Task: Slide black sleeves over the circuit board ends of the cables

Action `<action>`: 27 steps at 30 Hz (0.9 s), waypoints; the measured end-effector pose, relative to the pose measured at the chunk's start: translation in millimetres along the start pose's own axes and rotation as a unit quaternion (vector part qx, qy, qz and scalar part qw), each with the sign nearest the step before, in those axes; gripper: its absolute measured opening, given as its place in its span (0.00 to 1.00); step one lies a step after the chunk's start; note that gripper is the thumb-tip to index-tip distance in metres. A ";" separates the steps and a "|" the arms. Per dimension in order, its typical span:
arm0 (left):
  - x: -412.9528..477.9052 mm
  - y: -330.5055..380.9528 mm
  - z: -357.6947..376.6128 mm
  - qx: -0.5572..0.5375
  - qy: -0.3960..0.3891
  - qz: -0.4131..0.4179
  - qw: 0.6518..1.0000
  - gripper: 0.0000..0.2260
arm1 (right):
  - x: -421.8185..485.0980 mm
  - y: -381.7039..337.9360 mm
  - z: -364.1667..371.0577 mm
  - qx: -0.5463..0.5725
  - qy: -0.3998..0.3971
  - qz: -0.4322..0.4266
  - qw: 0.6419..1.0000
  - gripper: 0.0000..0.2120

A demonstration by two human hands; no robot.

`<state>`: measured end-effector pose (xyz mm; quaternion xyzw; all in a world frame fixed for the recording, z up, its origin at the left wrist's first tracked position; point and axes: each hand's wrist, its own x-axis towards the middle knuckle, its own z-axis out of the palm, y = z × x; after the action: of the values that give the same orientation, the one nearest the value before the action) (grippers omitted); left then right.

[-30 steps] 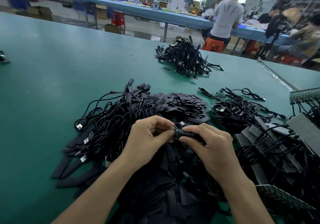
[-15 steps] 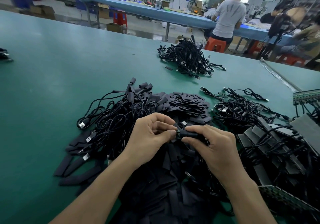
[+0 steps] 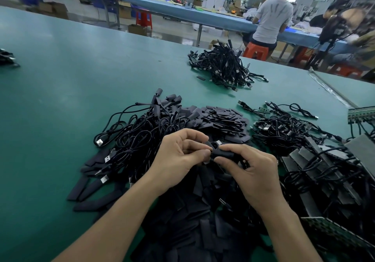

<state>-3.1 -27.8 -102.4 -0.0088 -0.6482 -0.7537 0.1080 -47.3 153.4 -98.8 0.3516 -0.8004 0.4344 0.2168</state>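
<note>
The left hand (image 3: 182,158) has its fingers curled, thumb and forefinger pinching the left end of a black sleeve (image 3: 223,154). The right hand (image 3: 255,172) pinches the same sleeve from the other side, fingers curled over it. The sleeve lies roughly level between the two hands, above the middle of the near edge of the green worktop (image 3: 60,99). Whether a circuit board sits inside it cannot be told. Under the hands lies a heap of loose sleeves (image 3: 182,231). Just left of it is a tangle of cables (image 3: 140,138), and to the right a second tangle (image 3: 284,132). Near the far edge sits a separate cable pile (image 3: 223,67).
</note>
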 end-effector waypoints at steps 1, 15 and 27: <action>0.0 0.1 0.3 -0.001 0.004 0.001 1.000 0.12 | 0.0 -1.7 0.7 0.016 0.003 0.016 1.000 0.11; 0.9 -8.7 4.7 -0.008 0.096 0.029 0.995 0.10 | -1.1 -13.1 20.1 0.108 0.145 0.171 0.968 0.15; 2.8 -16.4 4.0 -0.001 0.110 0.044 0.993 0.11 | -2.5 -10.0 20.8 0.181 0.120 0.210 0.953 0.07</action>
<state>-9.2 -22.1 -117.3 0.0454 -0.6307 -0.7451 0.2120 -39.0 132.9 -106.0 0.1537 -0.7320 0.6471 0.1478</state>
